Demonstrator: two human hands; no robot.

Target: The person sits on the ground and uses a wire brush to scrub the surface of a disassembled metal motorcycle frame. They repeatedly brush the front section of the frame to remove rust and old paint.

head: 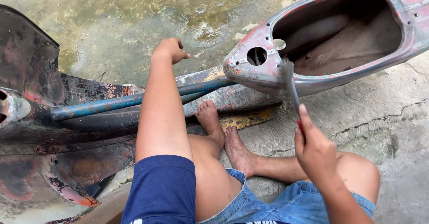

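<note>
We see soft, even daylight from above, with no hard sun patches. Shadows are faint and short, pooling under the rusted scooter frame and inside the hollow of the grey-pink body shell, which goes dim. The damp concrete floor shows a mild sheen, without glare. Most of the view is sharp; only the wire brush is smeared by motion blur. We notice slight wide-angle stretching toward the edges.
</note>
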